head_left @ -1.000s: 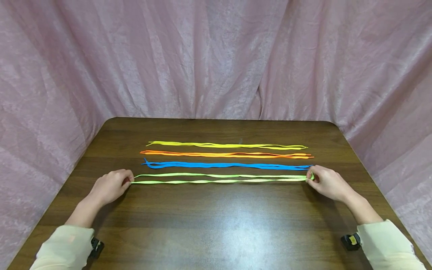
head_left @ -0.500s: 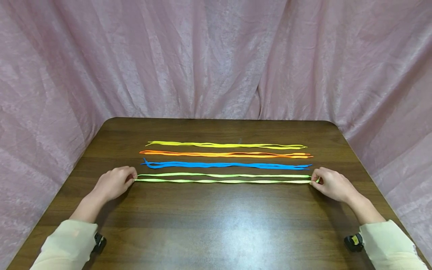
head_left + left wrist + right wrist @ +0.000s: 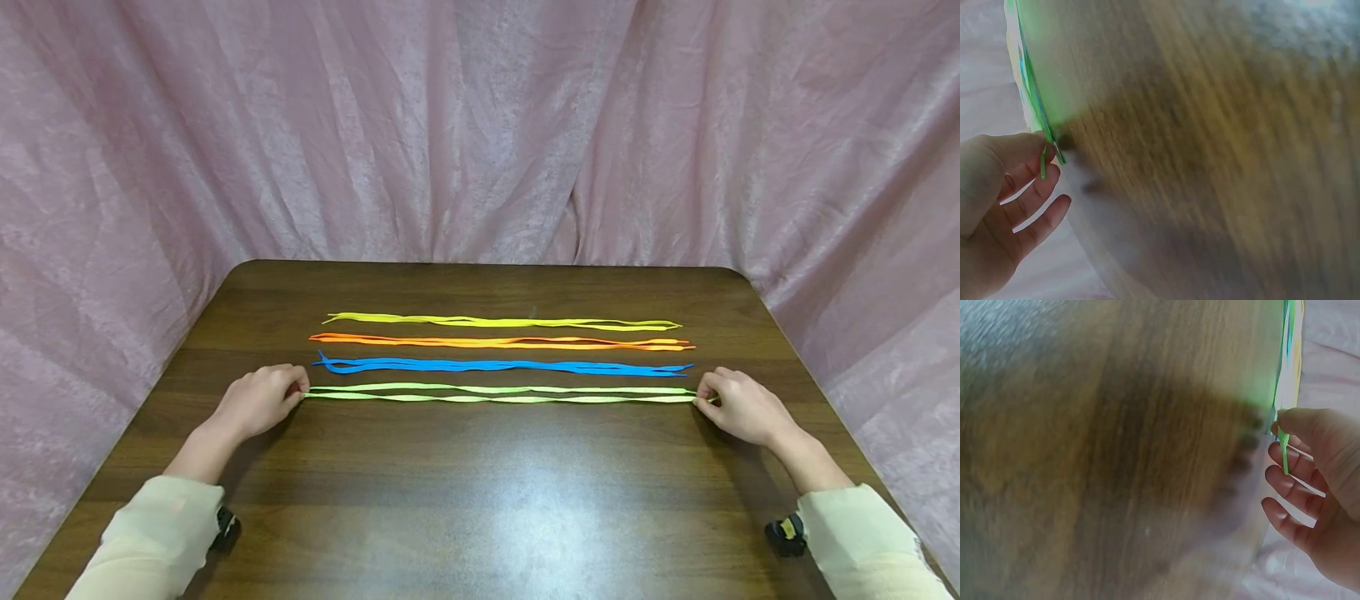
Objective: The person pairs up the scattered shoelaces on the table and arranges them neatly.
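Note:
A pair of light green shoelaces (image 3: 510, 399) stretches from side to side, nearest the person, its two strands running close together. My left hand (image 3: 258, 402) pinches the left ends between thumb and forefinger; short green tips (image 3: 1043, 164) poke out past the fingers in the left wrist view. At the other end, thumb and forefinger of my right hand (image 3: 744, 408) pinch the laces, and a green tip (image 3: 1285, 457) hangs below them in the right wrist view. Just beyond lie blue shoelaces (image 3: 450, 365), roughly parallel to the green ones.
Orange shoelaces (image 3: 487, 342) and yellow shoelaces (image 3: 517, 322) lie in rows farther back on the brown wooden table (image 3: 390, 483). Pink curtains (image 3: 360, 150) hang behind and on both sides of it. Light glares off the table's front middle.
Both hands have shifted right, the left one also slightly forward. The green strands have drawn closer together and a little nearer the blue shoelaces. The other laces stay put.

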The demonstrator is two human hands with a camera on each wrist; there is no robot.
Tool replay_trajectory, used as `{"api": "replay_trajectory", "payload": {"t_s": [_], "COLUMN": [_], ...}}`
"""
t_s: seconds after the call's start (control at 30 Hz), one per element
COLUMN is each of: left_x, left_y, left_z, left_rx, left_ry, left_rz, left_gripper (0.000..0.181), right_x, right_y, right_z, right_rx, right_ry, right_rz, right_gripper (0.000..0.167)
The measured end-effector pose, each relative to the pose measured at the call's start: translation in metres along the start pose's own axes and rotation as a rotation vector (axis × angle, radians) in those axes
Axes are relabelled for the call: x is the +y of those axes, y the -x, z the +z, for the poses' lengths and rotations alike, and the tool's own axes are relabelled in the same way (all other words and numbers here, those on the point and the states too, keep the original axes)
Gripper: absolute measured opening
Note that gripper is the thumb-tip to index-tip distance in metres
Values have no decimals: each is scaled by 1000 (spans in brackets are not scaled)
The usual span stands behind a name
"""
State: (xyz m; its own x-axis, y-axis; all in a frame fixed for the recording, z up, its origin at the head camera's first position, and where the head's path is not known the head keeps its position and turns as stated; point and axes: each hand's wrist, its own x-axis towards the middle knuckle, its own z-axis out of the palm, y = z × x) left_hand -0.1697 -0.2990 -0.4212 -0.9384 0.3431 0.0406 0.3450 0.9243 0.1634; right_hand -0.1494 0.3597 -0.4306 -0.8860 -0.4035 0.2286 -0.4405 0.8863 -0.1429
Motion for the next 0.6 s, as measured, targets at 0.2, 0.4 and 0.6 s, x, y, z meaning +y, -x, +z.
{"api": "replay_trajectory", "payload": {"t_s": [0.2, 0.4, 0.6], "left_x": [0, -1, -3], "left_y": [-4, -7, -10], "left_z": [0, 0, 1], "left_rx": [2, -8, -19], "left_ry": [6, 9, 5], "left_rz": [-16, -30, -41], "left_gripper": [12, 10, 10], "right_x": [-1, -1, 0], "right_y": [-1, -2, -3], "right_z": [1, 3, 6], "right_rx": [5, 10, 31], "right_ry": [10, 8, -9], "right_rz": [7, 7, 3], "right_gripper": [19, 18, 19]}}
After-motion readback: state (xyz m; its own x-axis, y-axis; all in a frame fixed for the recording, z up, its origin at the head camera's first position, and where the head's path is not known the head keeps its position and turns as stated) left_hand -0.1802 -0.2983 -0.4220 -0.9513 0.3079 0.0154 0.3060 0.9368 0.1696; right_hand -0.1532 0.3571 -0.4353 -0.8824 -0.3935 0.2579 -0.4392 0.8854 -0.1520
